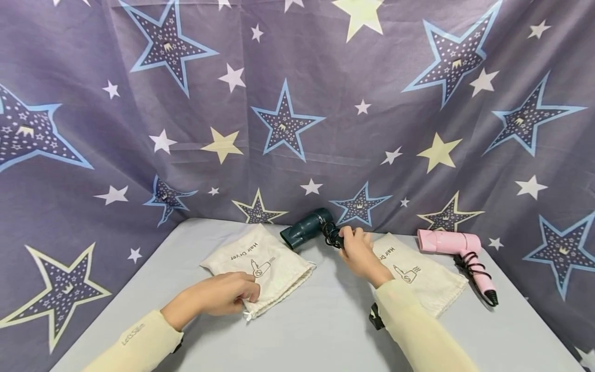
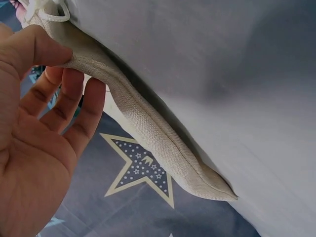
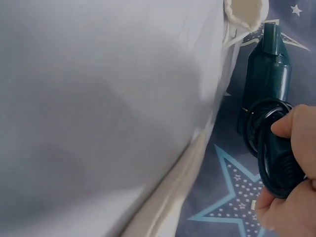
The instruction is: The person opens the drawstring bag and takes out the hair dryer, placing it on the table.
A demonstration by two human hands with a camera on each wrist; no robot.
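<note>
My right hand (image 1: pixel 361 254) grips the handle of a dark green hair dryer (image 1: pixel 307 230), whose black cord is wound round the handle. In the right wrist view, thumb and fingers close on the dryer's handle (image 3: pixel 279 158) over the looped cord. A cream drawstring bag (image 1: pixel 274 263) printed "Hair Dryer" lies flat at the left. My left hand (image 1: pixel 228 293) pinches its near edge; in the left wrist view the thumb presses the cloth edge (image 2: pixel 148 123) against the fingers. The dryer's nozzle is close to the bag's far right side.
A second cream bag (image 1: pixel 418 276) lies partly behind my right forearm. Farther right rests a pink hair dryer (image 1: pixel 451 242) with its cord wrapped round the handle. A star-patterned curtain (image 1: pixel 325 170) rises behind the pale grey table (image 1: pixel 321 330).
</note>
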